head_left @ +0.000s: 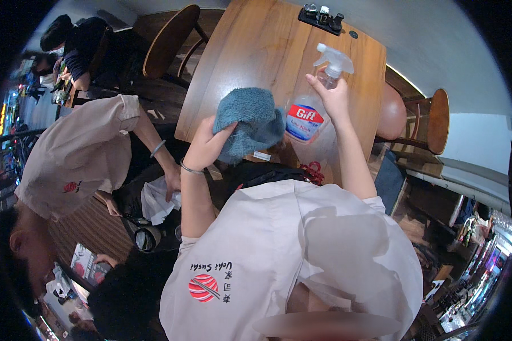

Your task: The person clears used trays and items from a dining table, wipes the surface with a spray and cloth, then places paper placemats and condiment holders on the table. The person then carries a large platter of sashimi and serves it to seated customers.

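A bunched teal cloth (247, 116) is gripped in my left hand (209, 142), its fingers closed round the near edge. My right hand (334, 98) is wrapped round the neck of a clear spray bottle (305, 122) with a white trigger head and a red and blue label. The bottle tilts, its base toward me and its nozzle pointing away to the left. Both things are held over the near part of a wooden table (256, 51). The cloth and the bottle are close together; whether they touch I cannot tell.
A black tray (323, 21) with small condiment containers stands at the table's far edge. Wooden chairs (169, 41) (438, 122) flank the table. A co-worker in a beige shirt (77, 156) bends at the left, holding a white cloth (160, 199). Another person (91, 54) sits farther back.
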`<state>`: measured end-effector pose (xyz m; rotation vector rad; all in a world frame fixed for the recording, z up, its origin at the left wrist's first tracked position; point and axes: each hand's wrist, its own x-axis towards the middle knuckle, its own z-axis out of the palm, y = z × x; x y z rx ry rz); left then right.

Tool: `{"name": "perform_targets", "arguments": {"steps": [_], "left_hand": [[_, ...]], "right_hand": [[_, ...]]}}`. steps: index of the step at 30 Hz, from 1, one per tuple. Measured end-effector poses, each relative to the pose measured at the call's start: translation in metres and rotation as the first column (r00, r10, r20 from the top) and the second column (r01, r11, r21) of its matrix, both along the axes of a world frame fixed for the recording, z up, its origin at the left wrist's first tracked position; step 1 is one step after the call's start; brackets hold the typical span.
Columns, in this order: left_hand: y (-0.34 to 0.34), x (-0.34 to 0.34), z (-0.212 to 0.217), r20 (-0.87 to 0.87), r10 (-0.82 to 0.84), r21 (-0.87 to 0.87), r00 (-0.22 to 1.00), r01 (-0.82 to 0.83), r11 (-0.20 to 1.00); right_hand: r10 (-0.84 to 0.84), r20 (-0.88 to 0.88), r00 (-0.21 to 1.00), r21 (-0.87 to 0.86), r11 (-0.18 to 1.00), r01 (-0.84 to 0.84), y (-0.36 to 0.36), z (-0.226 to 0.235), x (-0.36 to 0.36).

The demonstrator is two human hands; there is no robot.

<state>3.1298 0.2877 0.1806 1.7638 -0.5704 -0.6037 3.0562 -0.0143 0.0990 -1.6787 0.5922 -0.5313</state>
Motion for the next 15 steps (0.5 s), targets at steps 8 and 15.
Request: {"name": "perform_targets", "arguments": {"steps": [8, 15], "left_hand": [[0.099, -0.01, 0.02, 0.399, 0.411, 0.112, 0.82, -0.488, 0.865], [0.149, -0.016, 0.032, 0.612, 0.494, 0.24, 0.618, -0.74, 0.629]], "right_hand": [[0.171, 0.198, 0.965, 0.27, 0.937, -0.221, -0.01, 0.016, -0.049], [0.286, 0.048, 0.957, 0.175, 0.941, -0.29, -0.044, -0.006, -0.09]]}}
